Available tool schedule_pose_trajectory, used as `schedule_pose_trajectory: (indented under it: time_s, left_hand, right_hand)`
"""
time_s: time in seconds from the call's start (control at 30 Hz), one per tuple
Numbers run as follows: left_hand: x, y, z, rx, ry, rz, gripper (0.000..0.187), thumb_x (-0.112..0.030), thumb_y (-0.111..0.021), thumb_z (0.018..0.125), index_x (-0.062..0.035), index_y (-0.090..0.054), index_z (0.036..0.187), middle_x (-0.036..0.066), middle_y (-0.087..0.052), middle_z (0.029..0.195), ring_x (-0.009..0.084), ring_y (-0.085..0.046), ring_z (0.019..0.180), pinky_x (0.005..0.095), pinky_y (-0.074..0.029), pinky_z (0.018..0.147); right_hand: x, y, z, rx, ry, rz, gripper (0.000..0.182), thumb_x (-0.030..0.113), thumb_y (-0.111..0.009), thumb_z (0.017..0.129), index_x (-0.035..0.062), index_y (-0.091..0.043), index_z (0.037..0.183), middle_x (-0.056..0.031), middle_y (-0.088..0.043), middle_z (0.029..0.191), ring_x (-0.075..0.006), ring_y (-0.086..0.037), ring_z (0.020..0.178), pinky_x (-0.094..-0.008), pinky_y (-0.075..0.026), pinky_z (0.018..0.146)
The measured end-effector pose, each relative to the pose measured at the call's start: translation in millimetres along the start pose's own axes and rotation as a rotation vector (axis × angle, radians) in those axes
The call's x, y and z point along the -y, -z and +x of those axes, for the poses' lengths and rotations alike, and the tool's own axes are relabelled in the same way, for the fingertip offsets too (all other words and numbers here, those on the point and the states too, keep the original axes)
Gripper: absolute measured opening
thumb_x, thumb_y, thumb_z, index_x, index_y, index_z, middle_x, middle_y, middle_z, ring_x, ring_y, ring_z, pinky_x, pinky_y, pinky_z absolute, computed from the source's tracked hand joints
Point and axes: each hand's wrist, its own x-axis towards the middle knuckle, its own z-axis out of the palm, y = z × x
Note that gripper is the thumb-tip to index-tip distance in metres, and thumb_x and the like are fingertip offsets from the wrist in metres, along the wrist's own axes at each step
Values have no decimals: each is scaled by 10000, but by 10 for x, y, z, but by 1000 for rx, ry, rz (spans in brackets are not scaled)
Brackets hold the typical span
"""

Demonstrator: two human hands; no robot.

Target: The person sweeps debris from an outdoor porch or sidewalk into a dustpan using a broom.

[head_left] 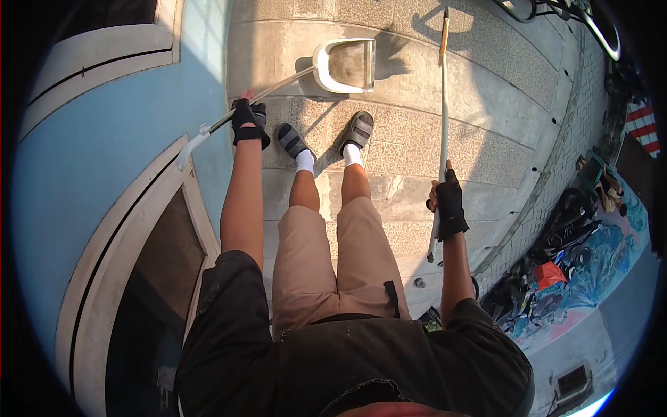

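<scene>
My left hand, in a black fingerless glove, is closed around the handle of a long-handled dustpan. Its white pan lies on the pavement ahead of my feet, the open side facing right. The handle's white grip end sticks out to the left, by the blue wall. On the other side, my right hand, gloved the same way, grips a pale-handled broom near its rear end. The broom points away from me, its narrow orange-brown far end seen edge-on. A bristly dark shadow falls beside the pan.
A blue wall with white-framed openings runs along my left. My sandalled feet stand on stone paving. A bicycle is at the upper right. Parked motorbikes line a painted wall on the right.
</scene>
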Motion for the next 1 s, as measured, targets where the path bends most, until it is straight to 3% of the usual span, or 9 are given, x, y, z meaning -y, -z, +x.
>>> schedule_pose_trajectory:
  time_s: [0.17,0.27,0.37,0.57,0.63,0.7,0.8,0.9,1.0]
  left_hand:
    - [-153,0,-142,-108,-184,43,247,-321,-518,957,-89,-505,1040,75,-633,1115,201,-539,1067,430,-423,900]
    - [-78,131,-31,-123,-233,79,205,-320,-549,939,-122,-500,962,57,-672,807,158,-594,714,300,-473,635]
    - [-135,47,-169,-282,-219,70,191,-302,-533,946,-116,-492,933,69,-666,833,162,-578,715,318,-470,640]
    - [-261,396,-462,-387,-181,61,230,-320,-490,960,-96,-510,917,69,-627,849,169,-538,685,297,-441,606]
    - [-463,451,-711,-451,-241,-55,317,-348,-464,964,-60,-578,895,58,-610,919,194,-521,902,326,-432,833]
    - [-780,386,-1007,-548,-135,-110,212,-229,-504,936,-42,-596,972,44,-602,1007,171,-529,942,306,-438,827]
    - [-904,961,-834,-410,-429,704,280,-333,-515,936,-76,-605,870,36,-556,867,180,-532,774,273,-457,666]
    - [-1244,821,-981,-346,-265,-145,241,-275,-528,920,-36,-538,940,72,-600,968,206,-553,932,317,-465,837]
    - [-1470,637,-1028,-434,-250,-354,218,-216,-550,892,-10,-532,961,75,-615,982,206,-582,905,300,-494,798]
  right_hand:
    - [-75,51,37,6,-71,60,752,1,-446,837,217,-166,1501,26,-331,538,-73,-339,383,-250,-348,346]
    - [-158,72,56,32,-142,94,754,-2,-430,835,225,-158,1501,21,-334,554,-77,-338,390,-252,-349,350]
    - [-299,164,50,69,-185,131,819,-13,-433,790,219,-117,1510,-28,-478,694,-79,-388,420,-261,-376,364]
    - [-539,283,37,-51,-196,4,744,13,-433,842,195,-142,1502,-13,-427,600,-89,-392,412,-266,-368,361]
    - [-605,233,89,-84,-213,4,717,27,-440,864,198,-150,1497,7,-392,576,-87,-366,395,-265,-359,357]
    - [-663,102,225,-147,-218,-103,665,55,-442,864,176,-204,1473,6,-403,592,-93,-374,403,-270,-375,371]
    - [-825,-315,352,-44,-262,130,601,44,-436,841,174,-255,1399,-5,-408,634,-107,-411,454,-269,-390,393]
    - [-800,-954,68,68,-341,182,620,43,-441,843,221,-237,1401,-10,-416,647,-114,-416,456,-286,-394,398]
    - [-809,-1438,-117,271,-340,243,678,41,-439,848,288,-194,1430,-18,-410,647,-122,-418,452,-294,-387,393]
